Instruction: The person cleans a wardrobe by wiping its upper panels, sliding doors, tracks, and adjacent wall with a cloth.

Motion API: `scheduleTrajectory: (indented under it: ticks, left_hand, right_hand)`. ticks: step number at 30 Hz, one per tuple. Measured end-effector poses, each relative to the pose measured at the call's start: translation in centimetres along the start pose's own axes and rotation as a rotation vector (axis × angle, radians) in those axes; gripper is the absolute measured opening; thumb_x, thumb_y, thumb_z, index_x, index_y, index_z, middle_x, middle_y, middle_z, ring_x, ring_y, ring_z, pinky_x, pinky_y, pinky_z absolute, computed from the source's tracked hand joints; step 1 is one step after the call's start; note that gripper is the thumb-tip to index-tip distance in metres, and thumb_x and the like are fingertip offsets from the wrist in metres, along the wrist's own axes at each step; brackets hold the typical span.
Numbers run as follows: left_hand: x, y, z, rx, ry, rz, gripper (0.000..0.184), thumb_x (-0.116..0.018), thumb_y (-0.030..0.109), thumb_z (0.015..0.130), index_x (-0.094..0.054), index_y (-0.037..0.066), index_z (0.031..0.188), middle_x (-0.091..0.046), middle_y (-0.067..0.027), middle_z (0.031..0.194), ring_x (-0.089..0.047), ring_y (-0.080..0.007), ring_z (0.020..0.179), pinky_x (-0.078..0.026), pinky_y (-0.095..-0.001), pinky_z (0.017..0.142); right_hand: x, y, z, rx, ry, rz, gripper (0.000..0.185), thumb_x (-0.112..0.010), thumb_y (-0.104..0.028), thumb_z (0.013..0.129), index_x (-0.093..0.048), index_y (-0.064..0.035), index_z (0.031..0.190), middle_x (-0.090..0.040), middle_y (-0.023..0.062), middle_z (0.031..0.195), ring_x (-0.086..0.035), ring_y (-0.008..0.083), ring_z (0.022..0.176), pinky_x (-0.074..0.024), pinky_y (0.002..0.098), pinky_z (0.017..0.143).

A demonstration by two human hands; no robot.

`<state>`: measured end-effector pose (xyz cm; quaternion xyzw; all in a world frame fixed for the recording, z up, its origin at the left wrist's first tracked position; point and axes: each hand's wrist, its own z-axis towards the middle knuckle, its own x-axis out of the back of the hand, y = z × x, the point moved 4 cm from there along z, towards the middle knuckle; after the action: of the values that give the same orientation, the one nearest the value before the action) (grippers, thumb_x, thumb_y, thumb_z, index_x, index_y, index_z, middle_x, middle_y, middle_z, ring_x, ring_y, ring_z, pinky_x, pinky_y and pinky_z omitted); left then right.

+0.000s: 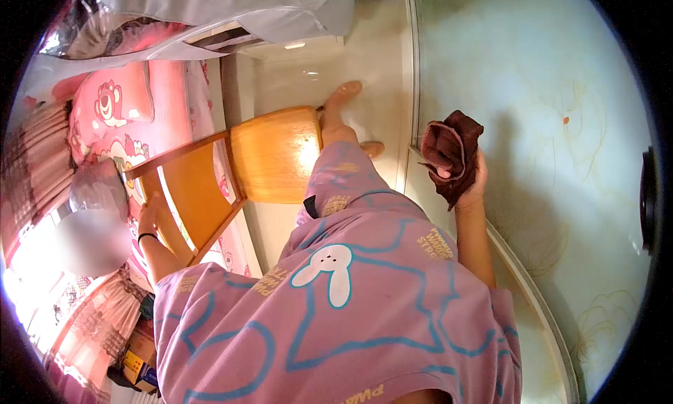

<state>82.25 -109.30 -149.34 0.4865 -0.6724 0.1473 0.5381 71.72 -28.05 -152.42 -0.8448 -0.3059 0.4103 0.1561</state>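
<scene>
A dark brown cloth (pixel 452 155) is bunched up in my right hand (pixel 474 187), which holds it out by the wall on the right. The cloth's folds cover most of those fingers. On the left, my left hand (pixel 151 215), with a black band at the wrist, grips the top of the backrest of a wooden chair (pixel 273 155). Its fingers are partly hidden and washed out by light. The chair's glossy seat is beside my legs.
A pale green patterned wall (pixel 554 159) runs along the right. A bed with pink bedding (pixel 168 88) lies beyond the chair. Something under a grey cover (pixel 280 11) stands ahead. Pink curtains (pixel 91 334) hang at the left, near several boxes (pixel 140 362). Light tiled floor (pixel 371 46) shows ahead.
</scene>
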Motion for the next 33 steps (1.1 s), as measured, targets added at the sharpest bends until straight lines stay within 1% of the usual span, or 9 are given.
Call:
scheduleTrajectory:
  ticks: [4, 6, 9, 15, 16, 22, 25, 28, 33]
  left_hand:
    - [-0.7, -7.6, 1.5, 0.065, -0.308, 0.463, 0.058, -0.079, 0.036, 0.074, -0.063, 0.001, 0.116, -0.071, -0.0104, 0.097, -0.068, -0.0245, 0.087, -0.053, -0.0352, 0.076]
    - [-1.0, -13.5, 2.1, 0.154, -0.14, 0.187, 0.038, -0.08, 0.02, 0.073, -0.068, 0.0, 0.103, -0.071, -0.0076, 0.09, -0.066, -0.019, 0.077, -0.053, -0.0331, 0.072]
    - [-0.5, -7.8, -2.6, 0.217, -0.139, 0.021, 0.034, -0.08, 0.012, 0.071, -0.067, -0.001, 0.1, -0.07, -0.0071, 0.09, -0.065, -0.0177, 0.077, -0.053, -0.0322, 0.071]
    - [1.0, -4.7, -6.1, 0.214, -0.132, -0.107, 0.03, -0.079, 0.006, 0.071, -0.067, 0.0, 0.099, -0.07, -0.0062, 0.087, -0.065, -0.0162, 0.073, -0.053, -0.0318, 0.069]
    - [1.5, -7.1, -4.6, 0.141, -0.08, 0.029, 0.028, -0.078, 0.011, 0.072, -0.069, 0.002, 0.097, -0.07, -0.006, 0.085, -0.065, -0.0168, 0.073, -0.054, -0.0326, 0.068]
    - [2.0, -8.0, -1.6, 0.134, -0.032, 0.219, 0.019, -0.079, 0.004, 0.07, -0.072, 0.002, 0.088, -0.07, -0.0055, 0.078, -0.064, -0.0138, 0.069, -0.053, -0.0306, 0.065]
    - [2.9, -10.6, 0.7, 0.068, -0.032, 0.393, 0.018, -0.075, 0.007, 0.075, -0.071, 0.003, 0.092, -0.07, -0.0073, 0.082, -0.064, -0.0189, 0.074, -0.053, -0.0323, 0.07]
    - [1.3, -11.1, 3.5, -0.052, -0.062, 0.775, 0.025, -0.069, 0.016, 0.082, -0.067, 0.003, 0.103, -0.07, -0.0124, 0.093, -0.066, -0.0296, 0.088, -0.052, -0.0372, 0.083]
    - [1.4, -11.6, 5.5, 0.077, 0.061, 0.792, 0.029, -0.067, 0.019, 0.084, -0.065, 0.003, 0.107, -0.069, -0.0139, 0.1, -0.064, -0.0305, 0.095, -0.049, -0.0385, 0.089]
  right_hand:
    - [-1.5, -0.5, 0.0, -0.01, 0.112, -0.041, 0.043, -0.034, -0.032, 0.099, -0.056, -0.0031, 0.122, -0.065, 0.0131, 0.108, -0.062, 0.023, 0.072, -0.0502, 0.0333, 0.052]
    - [-1.6, -0.5, 0.1, -0.034, 0.047, -0.048, 0.042, -0.035, -0.032, 0.099, -0.056, -0.0032, 0.122, -0.065, 0.0126, 0.107, -0.061, 0.0224, 0.068, -0.0489, 0.0328, 0.05]
    - [-2.9, -0.9, 0.4, -0.097, -0.194, 0.024, 0.046, -0.037, -0.034, 0.101, -0.055, -0.001, 0.126, -0.064, 0.016, 0.119, -0.064, 0.0288, 0.105, -0.0538, 0.043, 0.09]
    - [-7.3, -1.7, 2.7, -0.341, -0.535, 0.111, 0.042, -0.048, -0.03, 0.098, -0.053, -0.0008, 0.128, -0.064, 0.0132, 0.116, -0.063, 0.0262, 0.105, -0.0562, 0.0378, 0.085]
    - [-6.3, -1.4, 3.6, -0.199, -0.293, -0.133, 0.042, -0.043, -0.033, 0.098, -0.055, -0.0035, 0.125, -0.065, 0.0107, 0.11, -0.062, 0.0231, 0.087, -0.0514, 0.0333, 0.067]
    - [-5.9, -2.1, 4.4, -0.32, -0.382, 0.139, 0.047, -0.066, -0.016, 0.09, -0.048, -0.0007, 0.131, -0.061, 0.0119, 0.119, -0.062, 0.0234, 0.103, -0.0547, 0.0365, 0.089]
    - [-4.8, -2.1, 4.5, 0.146, -0.03, -0.411, 0.044, -0.046, -0.032, 0.099, -0.05, -0.0009, 0.13, -0.063, 0.0145, 0.118, -0.064, 0.0274, 0.103, -0.055, 0.0396, 0.089]
    - [-5.1, -2.4, 3.6, -0.083, -0.047, -0.093, 0.048, -0.036, -0.035, 0.101, -0.05, -0.0007, 0.131, -0.062, 0.0182, 0.122, -0.063, 0.0323, 0.108, -0.0537, 0.0458, 0.094]
    - [-7.6, -4.8, 2.1, -0.169, 0.022, -0.246, 0.047, -0.051, -0.044, 0.096, -0.058, -0.0063, 0.124, -0.07, 0.0108, 0.102, -0.069, 0.0185, 0.077, -0.0483, 0.0225, 0.045]
